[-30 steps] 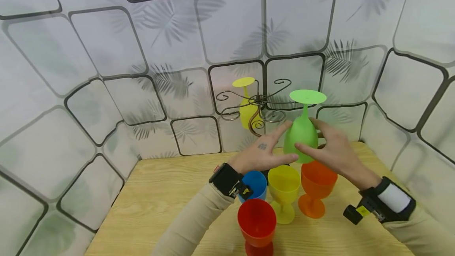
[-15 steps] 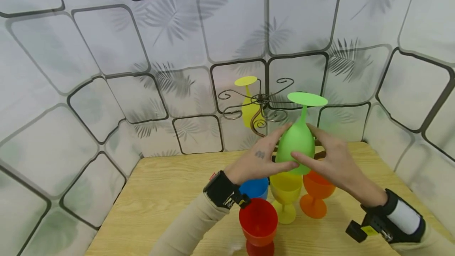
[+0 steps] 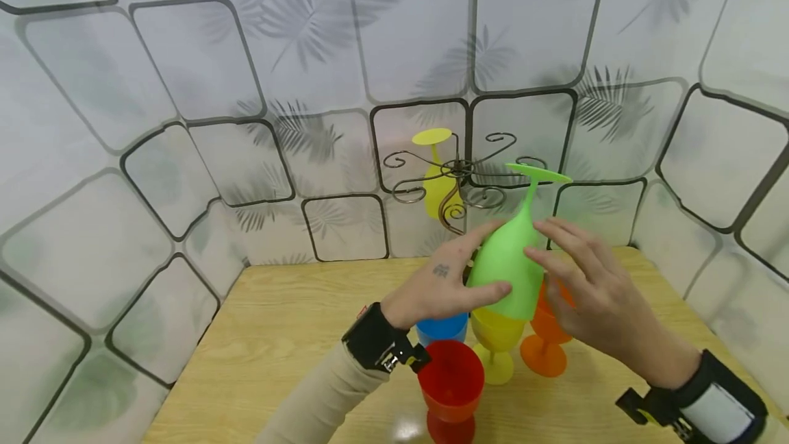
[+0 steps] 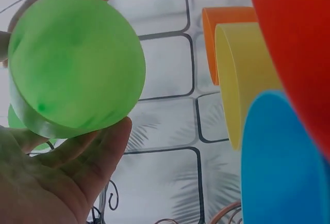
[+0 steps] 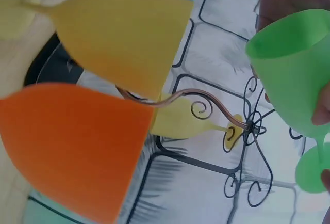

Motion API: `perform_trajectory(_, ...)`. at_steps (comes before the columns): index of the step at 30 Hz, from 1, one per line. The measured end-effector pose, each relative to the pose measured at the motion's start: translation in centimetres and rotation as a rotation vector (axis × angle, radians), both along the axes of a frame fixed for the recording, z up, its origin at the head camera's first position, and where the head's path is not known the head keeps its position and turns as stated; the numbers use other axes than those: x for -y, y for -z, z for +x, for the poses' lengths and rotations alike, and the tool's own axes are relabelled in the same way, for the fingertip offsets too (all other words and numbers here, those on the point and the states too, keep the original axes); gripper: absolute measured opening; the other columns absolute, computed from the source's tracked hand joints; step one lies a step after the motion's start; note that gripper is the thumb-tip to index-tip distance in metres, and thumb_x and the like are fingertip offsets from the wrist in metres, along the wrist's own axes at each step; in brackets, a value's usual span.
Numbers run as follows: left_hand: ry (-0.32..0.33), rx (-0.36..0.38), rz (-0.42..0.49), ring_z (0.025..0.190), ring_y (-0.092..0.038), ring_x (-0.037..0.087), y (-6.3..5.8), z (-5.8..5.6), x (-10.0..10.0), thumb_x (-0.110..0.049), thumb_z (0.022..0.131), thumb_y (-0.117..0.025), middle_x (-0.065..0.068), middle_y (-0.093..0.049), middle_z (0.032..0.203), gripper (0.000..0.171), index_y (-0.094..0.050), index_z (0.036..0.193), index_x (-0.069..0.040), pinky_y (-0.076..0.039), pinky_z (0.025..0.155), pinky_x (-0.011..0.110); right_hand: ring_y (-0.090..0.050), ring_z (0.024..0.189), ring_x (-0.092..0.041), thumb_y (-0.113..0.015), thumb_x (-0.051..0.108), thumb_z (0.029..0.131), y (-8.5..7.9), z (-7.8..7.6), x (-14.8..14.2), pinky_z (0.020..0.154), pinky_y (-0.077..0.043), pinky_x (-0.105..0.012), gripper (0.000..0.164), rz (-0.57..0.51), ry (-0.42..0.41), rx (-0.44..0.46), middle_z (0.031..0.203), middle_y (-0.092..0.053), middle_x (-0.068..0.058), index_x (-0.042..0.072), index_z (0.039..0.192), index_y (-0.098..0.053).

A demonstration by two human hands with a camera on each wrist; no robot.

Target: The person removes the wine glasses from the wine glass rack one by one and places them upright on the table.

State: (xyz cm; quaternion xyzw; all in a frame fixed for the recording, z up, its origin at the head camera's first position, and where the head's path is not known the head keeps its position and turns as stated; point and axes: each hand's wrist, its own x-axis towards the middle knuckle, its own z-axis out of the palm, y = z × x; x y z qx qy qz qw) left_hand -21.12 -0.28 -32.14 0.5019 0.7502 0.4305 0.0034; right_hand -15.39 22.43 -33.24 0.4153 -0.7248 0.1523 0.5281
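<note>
A green plastic goblet (image 3: 508,269) is held upside down and tilted above the table, its foot up to the right and its rim down to the left. My left hand (image 3: 440,279) grips the bowl from the left, thumb in front and fingers behind. My right hand (image 3: 600,293) is at the goblet's right side, loosely bent fingertips at the bowl and near the stem. Below stand upright goblets: yellow (image 3: 498,331), orange (image 3: 548,334), blue (image 3: 442,327) and red (image 3: 451,379). The left wrist view shows the green bowl (image 4: 77,64) from its rim end.
Behind the hands rises a metal goblet rack (image 3: 457,168) with curled arms. A yellow goblet (image 3: 439,190) hangs upside down on its left side. The wooden table (image 3: 296,348) meets a patterned wall covering (image 3: 333,149) at the back and sides.
The green goblet has come lower and tipped over, rim to the left. My right hand has turned and loosened from its earlier grip on the bowl. My left hand keeps holding.
</note>
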Motion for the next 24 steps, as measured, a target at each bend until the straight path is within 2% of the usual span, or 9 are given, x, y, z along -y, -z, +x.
perform_trajectory(2, 0.004, -0.019, -0.009, 0.101, -0.06, 0.008, 0.0, 0.2, 0.1, -0.037, 0.096, -0.06, 0.007, -0.061, 0.126, 0.072, -0.031, 0.158, -0.015, -0.057, 0.081, 0.02, -0.054, 0.117, -0.046, -0.043, 0.015, 0.105, -0.2, 0.2, 0.2, 0.124, -0.027, -0.033, 0.031, 0.06, 0.013, -0.062, 0.128, -0.061, -0.028, 0.001, 0.12, -0.065)
perform_trajectory(3, 0.004, -0.026, -0.013, 0.1, -0.06, 0.007, -0.1, 0.4, 0.2, -0.038, 0.096, -0.058, 0.006, -0.061, 0.124, 0.071, -0.031, 0.158, -0.014, -0.057, 0.08, 0.02, -0.054, 0.118, -0.046, -0.043, 0.015, 0.105, -0.3, 0.4, 0.3, 0.125, -0.026, -0.036, 0.03, 0.084, 0.023, -0.084, 0.128, -0.062, -0.027, 0.003, 0.12, -0.066)
perform_trajectory(7, 0.009, -0.02, -0.024, 0.094, -0.06, 0.005, -0.1, 0.9, 0.4, -0.042, 0.096, -0.054, 0.006, -0.064, 0.117, 0.07, -0.033, 0.157, -0.015, -0.057, 0.078, 0.019, -0.054, 0.121, -0.042, -0.043, 0.018, 0.106, -0.3, 0.7, 0.1, 0.117, -0.031, -0.05, 0.032, 0.161, 0.056, -0.127, 0.131, -0.063, -0.023, 0.008, 0.126, -0.065)
perform_trajectory(10, 0.028, 0.03, -0.016, 0.092, -0.062, 0.005, 0.0, 1.2, 0.6, -0.044, 0.098, -0.053, 0.007, -0.065, 0.114, 0.068, -0.033, 0.157, -0.016, -0.058, 0.077, 0.021, -0.056, 0.12, -0.041, -0.043, 0.02, 0.105, -0.1, 1.0, -0.2, 0.116, -0.031, -0.053, 0.033, 0.197, 0.065, -0.136, 0.131, -0.063, -0.022, 0.013, 0.13, -0.064)
perform_trajectory(15, 0.064, 0.118, 0.039, 0.095, -0.064, 0.006, 0.1, 1.6, 1.0, -0.048, 0.102, -0.051, 0.008, -0.065, 0.119, 0.059, -0.041, 0.153, -0.018, -0.06, 0.078, 0.025, -0.059, 0.109, -0.041, -0.045, 0.026, 0.107, -0.1, 1.6, -0.1, 0.124, -0.025, -0.047, 0.032, 0.179, 0.036, -0.128, 0.125, -0.066, -0.024, 0.01, 0.123, -0.067)
perform_trajectory(19, 0.09, 0.126, 0.084, 0.098, -0.06, 0.007, 0.1, 1.9, 1.1, -0.053, 0.106, -0.04, 0.008, -0.061, 0.127, 0.057, -0.048, 0.148, -0.014, -0.06, 0.079, 0.026, -0.057, 0.1, -0.044, -0.049, 0.036, 0.106, 0.2, 2.1, 0.0, 0.124, -0.026, -0.038, 0.04, 0.117, 0.024, -0.103, 0.118, -0.065, -0.028, 0.003, 0.117, -0.068)
perform_trajectory(24, 0.088, 0.119, 0.107, 0.103, -0.059, 0.007, 0.0, 2.4, 1.1, -0.052, 0.109, -0.033, 0.008, -0.059, 0.132, 0.058, -0.05, 0.146, -0.011, -0.059, 0.084, 0.025, -0.055, 0.094, -0.045, -0.053, 0.044, 0.103, 0.5, 2.8, 0.0, 0.118, -0.028, -0.022, 0.053, 0.041, -0.007, -0.017, 0.114, -0.061, -0.034, -0.005, 0.12, -0.064)
